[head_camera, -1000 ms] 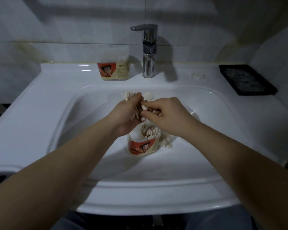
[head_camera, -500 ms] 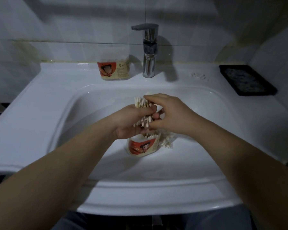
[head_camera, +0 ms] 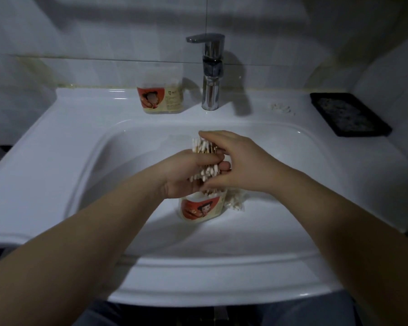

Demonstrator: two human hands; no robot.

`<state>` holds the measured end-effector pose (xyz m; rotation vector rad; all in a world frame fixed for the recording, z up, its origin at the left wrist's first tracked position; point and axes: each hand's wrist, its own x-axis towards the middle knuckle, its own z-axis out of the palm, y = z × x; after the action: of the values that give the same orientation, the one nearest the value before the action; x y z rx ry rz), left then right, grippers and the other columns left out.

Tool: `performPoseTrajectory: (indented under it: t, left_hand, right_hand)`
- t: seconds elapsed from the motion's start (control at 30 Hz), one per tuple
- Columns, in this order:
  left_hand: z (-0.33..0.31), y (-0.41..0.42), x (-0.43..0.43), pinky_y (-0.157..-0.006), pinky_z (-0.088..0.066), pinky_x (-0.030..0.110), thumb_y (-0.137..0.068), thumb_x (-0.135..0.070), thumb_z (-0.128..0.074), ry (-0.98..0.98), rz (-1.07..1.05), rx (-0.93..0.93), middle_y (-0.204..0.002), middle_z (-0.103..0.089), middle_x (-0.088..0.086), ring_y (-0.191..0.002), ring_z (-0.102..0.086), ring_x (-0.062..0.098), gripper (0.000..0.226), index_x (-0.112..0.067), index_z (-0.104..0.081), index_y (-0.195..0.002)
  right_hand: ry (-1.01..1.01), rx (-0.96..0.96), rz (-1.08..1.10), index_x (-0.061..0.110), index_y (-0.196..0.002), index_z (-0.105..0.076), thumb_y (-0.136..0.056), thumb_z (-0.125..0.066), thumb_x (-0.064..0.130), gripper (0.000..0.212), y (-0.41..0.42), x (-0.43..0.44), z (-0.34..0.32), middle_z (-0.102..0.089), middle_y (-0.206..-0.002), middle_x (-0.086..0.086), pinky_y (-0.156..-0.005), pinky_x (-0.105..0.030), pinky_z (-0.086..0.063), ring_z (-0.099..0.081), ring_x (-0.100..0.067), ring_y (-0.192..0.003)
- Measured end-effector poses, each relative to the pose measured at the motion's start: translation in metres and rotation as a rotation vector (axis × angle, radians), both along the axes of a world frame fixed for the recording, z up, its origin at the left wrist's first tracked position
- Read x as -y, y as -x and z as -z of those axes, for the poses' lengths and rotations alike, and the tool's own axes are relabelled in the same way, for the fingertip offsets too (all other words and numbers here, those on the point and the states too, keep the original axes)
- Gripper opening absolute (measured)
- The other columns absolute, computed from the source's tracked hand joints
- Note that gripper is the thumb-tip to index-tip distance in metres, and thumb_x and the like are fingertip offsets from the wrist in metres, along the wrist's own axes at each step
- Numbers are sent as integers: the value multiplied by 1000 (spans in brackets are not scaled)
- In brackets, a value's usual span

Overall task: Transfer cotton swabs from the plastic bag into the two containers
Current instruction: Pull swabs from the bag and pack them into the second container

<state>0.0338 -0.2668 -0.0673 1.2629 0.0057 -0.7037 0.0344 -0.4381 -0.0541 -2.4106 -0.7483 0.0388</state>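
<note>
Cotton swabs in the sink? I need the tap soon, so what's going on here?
A person's left hand grips a bundle of cotton swabs above the open container in the sink basin, while the right hand pinches the bundle's ends. The plastic bag lies beside that container; a second container stands by the faucet.

Container (head_camera: 201,209) mouth mostly behind left hand (head_camera: 186,177).

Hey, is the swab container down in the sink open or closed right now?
Open. Swabs stick up out of the mouth of the container.
</note>
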Motion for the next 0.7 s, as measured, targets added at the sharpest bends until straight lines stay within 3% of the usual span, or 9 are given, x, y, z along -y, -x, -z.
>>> performPoseTrajectory:
  t: [0.07, 0.13, 0.2, 0.3, 0.47, 0.57, 0.7]
  left_hand:
    - [0, 1, 0, -83, -58, 38, -101, -5, -50, -6, 10, 8, -103, -75, 14, -96, -74, 25, 20, -7, -65, -115]
    - [1, 2, 0, -97, -54, 46, -100, -5, -53, -28, 3, 16, -114, -73, 19, -109, -71, 31, 23, -4, -63, -121]
    - [1, 3, 2, -94, -56, 45, -100, -5, -53, -29, -13, 11, -108, -74, 18, -105, -73, 29, 19, -4, -64, -116]
    - [1, 3, 5, -86, -61, 39, -101, -4, -53, -27, -17, 19, -105, -74, 17, -101, -73, 29, 17, -5, -64, -114]
    - [0, 5, 6, -81, -63, 40, -100, -4, -55, -25, -36, 35, -101, -76, 17, -96, -75, 28, 15, -3, -65, -110]
    - [0, 4, 6, -78, -63, 36, -100, -2, -54, -22, -22, 46, -98, -75, 16, -92, -75, 27, 15, -2, -65, -111]
    - [-2, 2, 4, -89, -53, 40, -102, -12, -51, 40, -5, -54, -100, -73, 14, -101, -67, 31, 18, -7, -64, -112]
  right_hand:
    - [10, -51, -33, 33, -160, -22, -64, -94, 44, 121, 2, -2, 1, -27, -162, 11, -114, -19, -35, -31, -3, -145]
    - [35, -12, -32, 33, -161, -20, -64, -94, 47, 122, 2, -7, 3, -26, -163, 11, -113, -14, -28, -27, -2, -146]
    - [45, 53, -12, 31, -158, -30, -67, -92, 44, 111, 2, -11, 3, -39, -156, 10, -109, -13, -30, -36, -4, -139]
    - [25, 124, 9, 28, -147, -48, -68, -92, 36, 91, 1, -13, 2, -53, -140, 10, -107, -25, -42, -49, -5, -126]
    - [-24, -31, -42, 35, -151, -40, -61, -94, 49, 106, 3, -10, 2, -46, -142, 17, -104, -17, -40, -45, 1, -127]
    - [-38, 26, 3, 32, -145, -51, -64, -94, 42, 92, 1, -11, 0, -55, -136, 14, -104, -25, -46, -53, -3, -121]
    - [-26, 51, 24, 31, -144, -54, -65, -94, 40, 88, 0, -10, -4, -59, -134, 12, -100, -24, -49, -55, -4, -119]
